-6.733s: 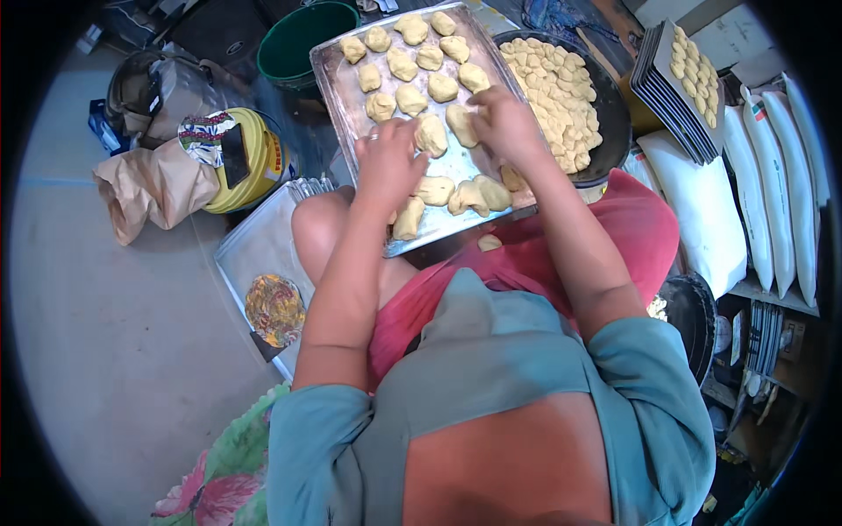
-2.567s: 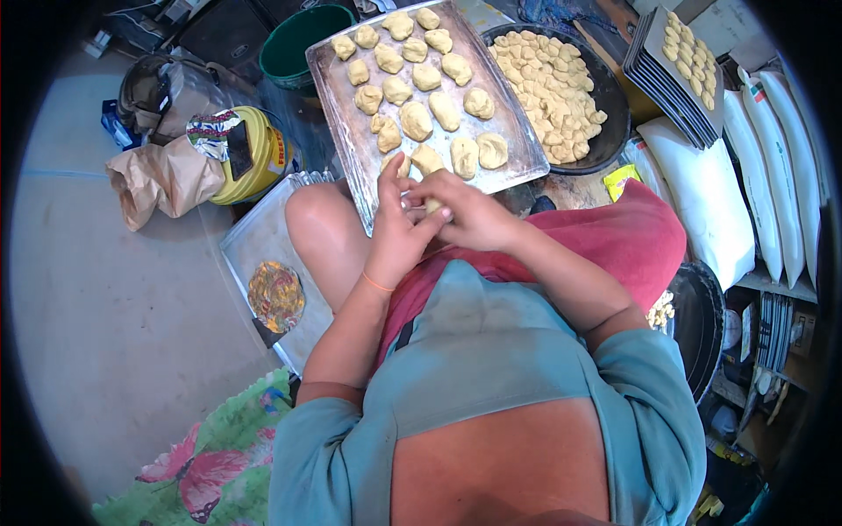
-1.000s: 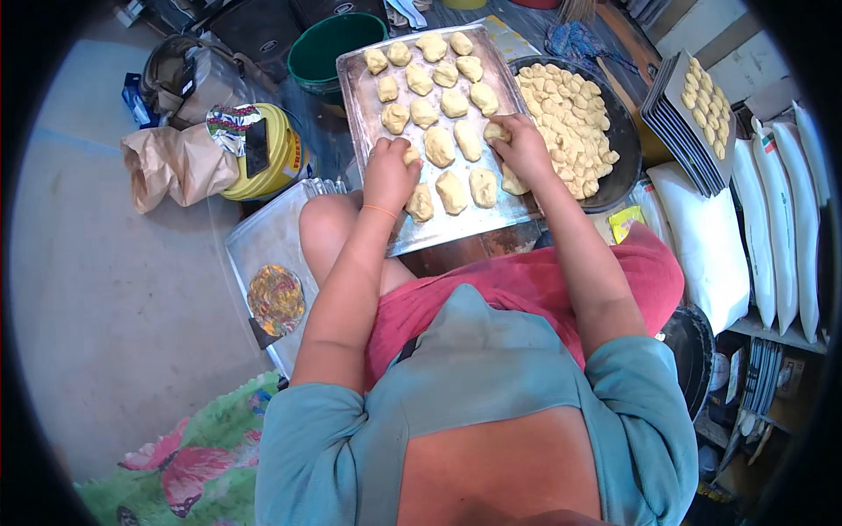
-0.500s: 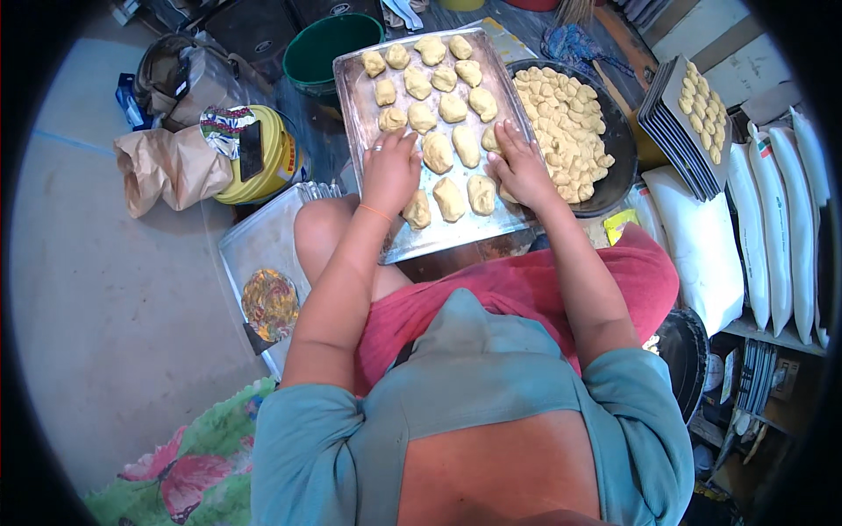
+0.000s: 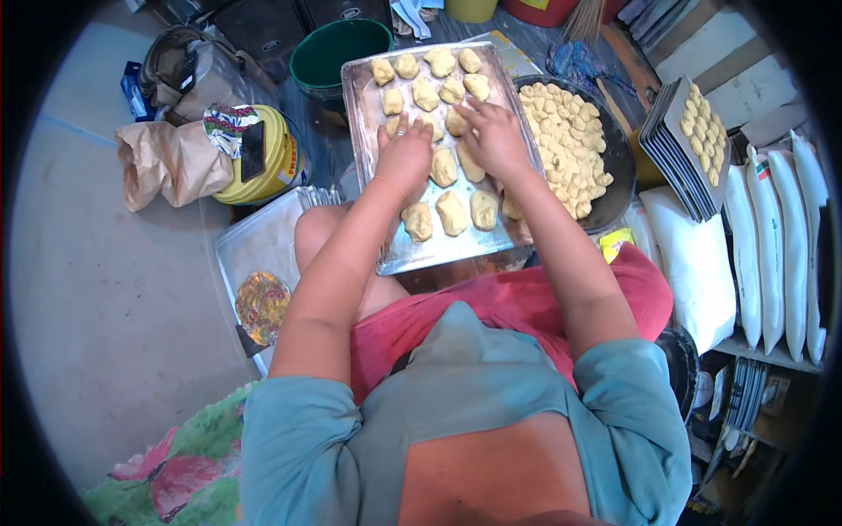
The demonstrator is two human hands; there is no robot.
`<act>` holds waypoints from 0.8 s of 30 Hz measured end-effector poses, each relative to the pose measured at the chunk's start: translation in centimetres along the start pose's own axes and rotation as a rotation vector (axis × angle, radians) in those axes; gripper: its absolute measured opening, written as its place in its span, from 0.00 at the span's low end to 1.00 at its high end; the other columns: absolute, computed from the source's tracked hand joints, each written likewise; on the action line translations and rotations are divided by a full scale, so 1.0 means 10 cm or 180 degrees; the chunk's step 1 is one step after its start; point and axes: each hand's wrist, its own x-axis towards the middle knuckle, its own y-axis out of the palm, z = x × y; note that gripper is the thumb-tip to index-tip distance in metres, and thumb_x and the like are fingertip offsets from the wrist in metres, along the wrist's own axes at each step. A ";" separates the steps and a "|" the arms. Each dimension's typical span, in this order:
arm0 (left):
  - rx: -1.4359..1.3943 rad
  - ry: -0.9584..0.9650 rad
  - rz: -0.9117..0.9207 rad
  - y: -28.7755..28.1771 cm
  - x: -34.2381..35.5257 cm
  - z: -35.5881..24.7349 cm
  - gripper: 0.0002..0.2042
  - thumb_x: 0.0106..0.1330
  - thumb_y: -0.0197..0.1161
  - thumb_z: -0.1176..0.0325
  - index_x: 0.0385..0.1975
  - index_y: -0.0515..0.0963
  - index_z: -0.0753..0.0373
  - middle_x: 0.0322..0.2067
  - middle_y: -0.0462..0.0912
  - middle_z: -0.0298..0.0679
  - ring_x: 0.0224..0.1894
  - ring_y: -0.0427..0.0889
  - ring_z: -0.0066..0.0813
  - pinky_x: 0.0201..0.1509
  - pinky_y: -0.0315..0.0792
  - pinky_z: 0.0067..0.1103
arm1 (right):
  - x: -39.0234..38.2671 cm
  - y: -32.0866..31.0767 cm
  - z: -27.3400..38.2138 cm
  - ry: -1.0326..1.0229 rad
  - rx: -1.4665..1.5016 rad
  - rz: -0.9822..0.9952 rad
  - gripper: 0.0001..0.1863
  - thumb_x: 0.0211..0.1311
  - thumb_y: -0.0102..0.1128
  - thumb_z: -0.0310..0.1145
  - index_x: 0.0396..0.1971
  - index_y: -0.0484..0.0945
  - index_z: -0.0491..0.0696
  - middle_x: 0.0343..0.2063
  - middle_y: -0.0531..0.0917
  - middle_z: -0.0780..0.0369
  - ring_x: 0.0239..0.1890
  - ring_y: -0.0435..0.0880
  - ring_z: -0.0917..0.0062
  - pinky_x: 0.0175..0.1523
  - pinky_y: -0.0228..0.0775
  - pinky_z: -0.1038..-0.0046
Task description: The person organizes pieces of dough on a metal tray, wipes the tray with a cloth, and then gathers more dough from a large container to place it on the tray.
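A metal baking tray (image 5: 421,255) lies tilted in front of me, with rows of pale yellow dough pieces (image 5: 452,213) on it. My left hand (image 5: 407,159) rests over pieces in the left part of the middle rows, fingers stretched forward and apart. Beside it, my right hand (image 5: 496,142) lies over pieces on the right, its fingers spread and touching the dough. Both palms face down, covering some of the pieces. Right of the tray, a wide black basin (image 5: 621,167) holds a heap of smaller dough lumps (image 5: 566,145).
Behind the tray stands a green bucket (image 5: 329,53). At left are a yellow bucket (image 5: 285,158) with a phone on top, a brown paper bag (image 5: 162,167) and more trays (image 5: 263,223). Stacked dark trays (image 5: 675,149) and white sacks (image 5: 693,263) stand at right.
Both hands have moved farther up the tray, the right one also inward from the tray's right edge. Their fingers now lie on pieces in the middle rows.
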 end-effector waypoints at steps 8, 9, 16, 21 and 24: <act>-0.0324 0.0021 -0.0050 0.10 -0.08 0.03 0.20 0.70 0.48 0.61 0.61 0.70 0.56 0.66 0.65 0.39 0.72 0.55 0.42 0.67 0.43 0.57 | 0.01 0.13 -0.05 0.0047 -0.0405 0.0422 0.32 0.71 0.38 0.55 0.70 0.57 0.57 0.71 0.55 0.62 0.74 0.48 0.64 0.71 0.25 0.40; -0.0480 -0.0025 -0.0197 0.05 -0.10 0.02 0.20 0.70 0.48 0.61 0.61 0.70 0.56 0.65 0.66 0.40 0.72 0.55 0.41 0.68 0.40 0.57 | -0.04 0.02 -0.13 0.0052 -0.0172 0.0080 0.31 0.71 0.40 0.53 0.70 0.57 0.56 0.71 0.55 0.61 0.74 0.48 0.64 0.72 0.26 0.42; -0.0552 0.0475 0.0139 -0.11 -0.41 -0.32 0.27 0.71 0.47 0.50 0.65 0.63 0.58 0.69 0.59 0.42 0.73 0.50 0.42 0.70 0.32 0.55 | -0.67 -0.22 -0.31 -0.0470 -0.0454 0.0029 0.31 0.69 0.48 0.48 0.69 0.58 0.56 0.71 0.56 0.59 0.74 0.50 0.63 0.73 0.29 0.47; -0.0097 0.0789 0.0543 -0.04 -0.54 -0.42 0.36 0.69 0.43 0.42 0.69 0.55 0.62 0.72 0.50 0.43 0.74 0.46 0.39 0.71 0.29 0.53 | -0.80 -0.08 -0.05 -0.0550 -0.0917 0.0263 0.35 0.69 0.44 0.53 0.71 0.53 0.54 0.72 0.51 0.60 0.74 0.46 0.66 0.73 0.23 0.47; -0.0009 0.0852 0.0655 -0.02 -0.54 -0.41 0.36 0.68 0.43 0.42 0.70 0.54 0.60 0.72 0.49 0.42 0.75 0.45 0.38 0.72 0.27 0.52 | -0.82 0.06 -0.12 -0.0371 -0.0870 0.0562 0.37 0.68 0.44 0.55 0.71 0.50 0.54 0.72 0.51 0.59 0.75 0.46 0.65 0.73 0.23 0.47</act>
